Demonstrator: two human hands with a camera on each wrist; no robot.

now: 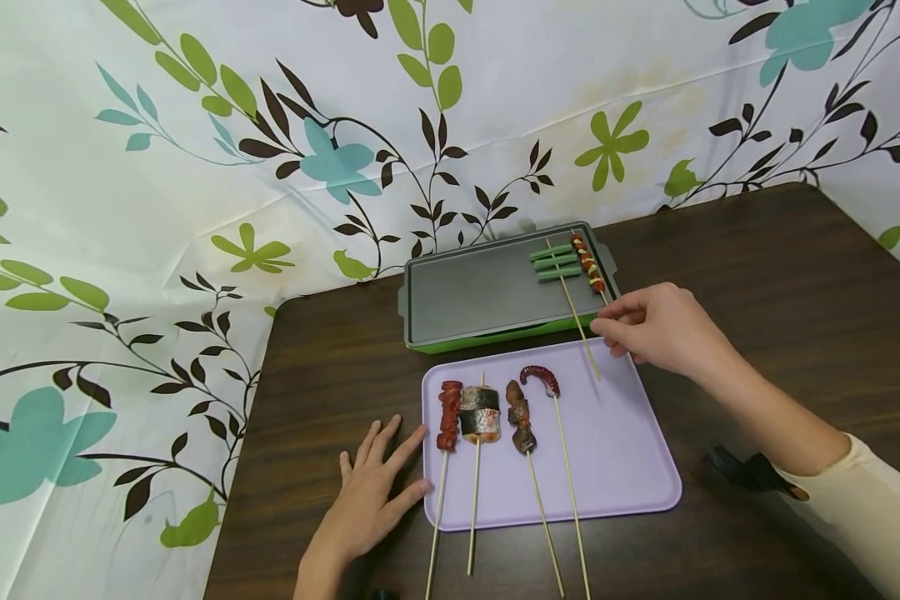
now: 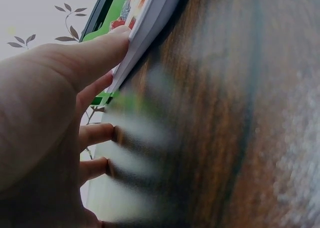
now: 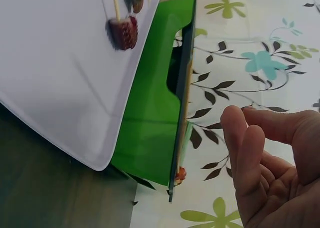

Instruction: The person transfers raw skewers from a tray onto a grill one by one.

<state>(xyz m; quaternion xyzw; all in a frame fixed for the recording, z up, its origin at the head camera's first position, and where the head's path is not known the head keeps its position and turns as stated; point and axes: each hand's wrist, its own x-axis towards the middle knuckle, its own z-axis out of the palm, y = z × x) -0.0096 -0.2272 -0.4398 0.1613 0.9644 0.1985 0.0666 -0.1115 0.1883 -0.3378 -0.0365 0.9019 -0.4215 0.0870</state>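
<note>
Head view: I log my right hand [image 1: 656,329] at the grill's [image 1: 495,292] near right corner, thumb and forefinger closing on the red skewer [image 1: 589,265], though I cannot tell if they grip it. Its stick runs from grill toward me. Left hand [image 1: 375,487] lies flat, fingers spread, thumb touching the tray [image 1: 630,433] in front of the grill.

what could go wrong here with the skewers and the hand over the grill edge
The right hand pinches a skewer stick at the grill tray's edge; a tug could roll the red-and-white skewer against the green skewer. That sleeve hangs near long sticks overhanging the purple tray and might snag them.
</note>
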